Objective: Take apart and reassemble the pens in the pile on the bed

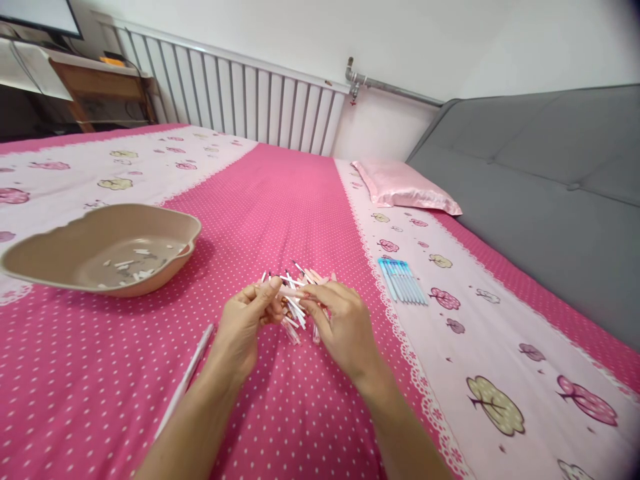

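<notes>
My left hand [253,317] and my right hand [345,323] meet over a loose pile of pen parts [296,313]. Between the fingertips of both hands is a slim pale pink pen part [289,291], and each hand pinches one end of it. White refill-like sticks, dark tips and clear pieces show in the pile, partly covered by my fingers. A long pale pen [185,380] lies on the bed beside my left forearm. To the right of my hands, several pens with blue ends [403,283] are laid side by side in a row.
At the left, a beige basin [115,230] holds small white bits. The bed cover [295,193] is pink with dots and tree prints. A pink pillow [405,183] lies by the grey headboard [530,160]. Beyond the bed are a white radiator [225,87] and a desk [100,80].
</notes>
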{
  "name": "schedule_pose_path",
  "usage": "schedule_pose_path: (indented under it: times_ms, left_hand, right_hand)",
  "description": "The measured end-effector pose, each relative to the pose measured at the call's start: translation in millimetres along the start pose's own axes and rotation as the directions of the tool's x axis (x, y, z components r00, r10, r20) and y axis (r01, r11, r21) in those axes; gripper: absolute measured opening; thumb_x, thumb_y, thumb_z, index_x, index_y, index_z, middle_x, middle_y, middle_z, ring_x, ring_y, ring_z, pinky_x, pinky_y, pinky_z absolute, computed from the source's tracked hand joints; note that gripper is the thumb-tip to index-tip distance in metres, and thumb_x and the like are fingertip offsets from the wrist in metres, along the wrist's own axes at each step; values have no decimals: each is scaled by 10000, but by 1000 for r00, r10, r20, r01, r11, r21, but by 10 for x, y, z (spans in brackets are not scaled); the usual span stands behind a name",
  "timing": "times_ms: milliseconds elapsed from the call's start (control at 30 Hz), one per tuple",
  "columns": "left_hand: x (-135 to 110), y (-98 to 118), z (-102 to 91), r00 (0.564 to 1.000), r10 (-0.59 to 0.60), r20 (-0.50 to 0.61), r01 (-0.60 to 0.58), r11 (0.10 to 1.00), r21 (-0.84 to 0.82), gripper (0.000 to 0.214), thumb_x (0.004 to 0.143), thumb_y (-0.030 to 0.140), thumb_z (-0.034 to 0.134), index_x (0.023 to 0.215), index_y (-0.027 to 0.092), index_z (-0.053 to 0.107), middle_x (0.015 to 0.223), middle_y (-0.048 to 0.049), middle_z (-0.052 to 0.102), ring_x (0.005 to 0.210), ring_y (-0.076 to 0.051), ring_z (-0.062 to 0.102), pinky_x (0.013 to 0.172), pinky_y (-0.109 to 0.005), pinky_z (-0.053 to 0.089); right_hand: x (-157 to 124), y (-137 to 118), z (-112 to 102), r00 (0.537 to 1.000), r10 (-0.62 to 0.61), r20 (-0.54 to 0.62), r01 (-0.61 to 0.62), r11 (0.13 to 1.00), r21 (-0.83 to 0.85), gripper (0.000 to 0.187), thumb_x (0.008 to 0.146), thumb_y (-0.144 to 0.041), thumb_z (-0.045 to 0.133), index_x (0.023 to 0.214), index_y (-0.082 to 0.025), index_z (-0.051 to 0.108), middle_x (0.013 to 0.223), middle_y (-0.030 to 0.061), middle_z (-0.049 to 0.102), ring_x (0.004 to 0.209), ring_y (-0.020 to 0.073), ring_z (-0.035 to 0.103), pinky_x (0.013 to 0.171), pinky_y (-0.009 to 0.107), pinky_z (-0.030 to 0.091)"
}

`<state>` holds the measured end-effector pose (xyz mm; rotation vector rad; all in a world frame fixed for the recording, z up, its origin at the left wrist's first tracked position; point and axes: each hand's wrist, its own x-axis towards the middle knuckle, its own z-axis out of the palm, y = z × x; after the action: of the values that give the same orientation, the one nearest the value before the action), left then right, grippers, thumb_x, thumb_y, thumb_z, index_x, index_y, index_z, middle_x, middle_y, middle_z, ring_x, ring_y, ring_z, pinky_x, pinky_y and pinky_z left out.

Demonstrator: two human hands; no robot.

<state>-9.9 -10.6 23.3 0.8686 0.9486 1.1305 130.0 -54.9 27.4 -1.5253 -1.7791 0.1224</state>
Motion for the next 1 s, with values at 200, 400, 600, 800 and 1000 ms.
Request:
schedule_pose_path:
  times_ms: [200,400,600,800,1000]
  left_hand:
    - [9,15,-41,990,90,106,-89,996,-16,246,655,315,746,784,154,612,693,14,646,579,-71,567,560,-175,452]
    - [-20,49,-31,954,133,269,-107,988,-107,441,722,211,697,1145,260,584,1171,-36,623,1097,-170,556,903,-264,459]
    - [7,-10,-63,968,138,211,-128,990,-62,196,704,257,714,885,201,662,909,-15,687,862,-136,628,776,-240,500]
    - [28,-14,-48,989,148,10,-148,979,137,278,621,365,759,598,134,606,574,-9,651,518,-81,565,541,-185,454]
    - [20,37,-62,993,111,27,-114,982,149,329,611,403,756,766,133,651,673,-29,690,589,-117,610,579,-217,471]
  right_hand:
    - [-1,24,-44,998,54,-38,-49,990,131,183,881,-249,514,985,-207,659,882,25,668,798,164,585,708,287,434]
    - [2,0,-41,998,56,-16,-50,970,238,174,873,-254,530,985,-223,660,908,12,683,835,161,604,750,301,457]
    - [4,17,-34,997,78,-6,-75,973,220,174,853,-241,559,984,-247,673,925,5,685,844,161,604,768,317,472]
    - [0,18,-22,997,68,-21,-62,975,214,148,825,-217,595,932,-240,694,878,4,684,812,157,605,756,312,479]
    - [-8,25,-32,995,80,-52,-68,975,210,160,812,-193,605,939,-236,690,895,10,680,828,161,604,755,301,472]
